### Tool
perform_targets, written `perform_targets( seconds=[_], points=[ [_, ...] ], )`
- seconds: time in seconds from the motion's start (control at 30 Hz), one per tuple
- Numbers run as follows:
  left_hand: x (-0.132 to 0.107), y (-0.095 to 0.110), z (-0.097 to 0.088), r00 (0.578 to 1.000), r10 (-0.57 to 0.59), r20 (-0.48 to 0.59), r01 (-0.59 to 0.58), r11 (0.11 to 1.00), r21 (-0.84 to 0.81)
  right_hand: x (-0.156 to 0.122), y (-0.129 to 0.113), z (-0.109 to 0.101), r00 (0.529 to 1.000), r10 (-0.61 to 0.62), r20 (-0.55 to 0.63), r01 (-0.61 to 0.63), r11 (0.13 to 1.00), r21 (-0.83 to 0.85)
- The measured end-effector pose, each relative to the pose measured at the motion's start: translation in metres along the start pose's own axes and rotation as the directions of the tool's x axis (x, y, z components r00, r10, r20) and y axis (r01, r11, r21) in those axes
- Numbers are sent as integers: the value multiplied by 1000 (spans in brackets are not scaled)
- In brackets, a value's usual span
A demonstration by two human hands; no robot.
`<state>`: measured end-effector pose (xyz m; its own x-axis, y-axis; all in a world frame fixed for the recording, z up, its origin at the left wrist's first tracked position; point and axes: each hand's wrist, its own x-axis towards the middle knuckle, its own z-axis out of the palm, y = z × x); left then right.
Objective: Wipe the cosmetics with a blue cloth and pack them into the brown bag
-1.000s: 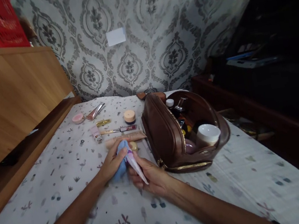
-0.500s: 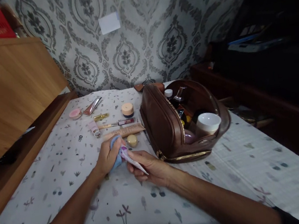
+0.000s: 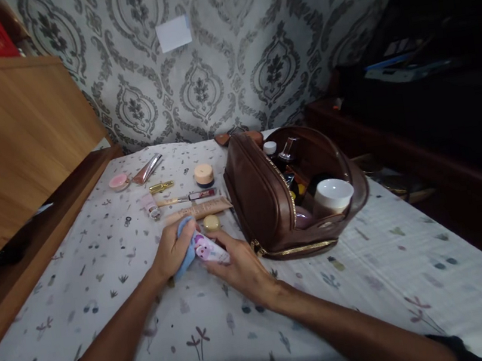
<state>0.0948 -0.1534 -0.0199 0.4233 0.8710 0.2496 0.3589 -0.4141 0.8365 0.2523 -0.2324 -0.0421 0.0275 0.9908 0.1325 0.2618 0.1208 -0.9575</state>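
Observation:
My left hand [image 3: 171, 252] is closed on a light blue cloth [image 3: 185, 263], pressed against one end of a small white and purple tube [image 3: 208, 250]. Around the tube's other end, the fingers of my right hand [image 3: 245, 267] are closed, and its printed face shows upward. The tube's left end is hidden by the cloth. Just beyond my hands are a round gold-lidded pot [image 3: 212, 223] and a long beige tube [image 3: 202, 209]. Right of them stands an unzipped brown cosmetic bag [image 3: 260, 202] holding a white-lidded jar [image 3: 334, 195] and other bottles.
Farther back on the patterned tablecloth [image 3: 130, 318] lie a peach-lidded jar [image 3: 204, 175], a gold tube [image 3: 161, 187], a lip gloss [image 3: 201, 194], a small pink tube [image 3: 150, 206], a rose-coloured tube [image 3: 147, 169] and a pink compact [image 3: 119, 182]. A wooden panel [image 3: 19, 153] borders the left.
My right hand has turned the tube, so its printed face is now more visible. The right fingers have shifted along it. My left hand stays at the cap end with the cloth.

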Motion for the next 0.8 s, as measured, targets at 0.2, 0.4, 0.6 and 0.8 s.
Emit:
perform_targets(
  seconds=[0.2,0.4,0.6,0.8],
  points=[
    [5,-3,-5,995,-93,45,101,970,-220,10,6,-2,993,112,42,-118,972,204],
    [7,2,-20,955,-108,278,217,889,-402,10,3,-2,966,219,135,-257,808,531],
    [9,2,-21,958,-113,263,194,931,-308,6,-6,-6,963,197,182,-266,793,548],
    [13,-4,-19,984,-56,172,94,970,-225,7,-4,-7,968,199,156,-250,843,477]
  ],
)
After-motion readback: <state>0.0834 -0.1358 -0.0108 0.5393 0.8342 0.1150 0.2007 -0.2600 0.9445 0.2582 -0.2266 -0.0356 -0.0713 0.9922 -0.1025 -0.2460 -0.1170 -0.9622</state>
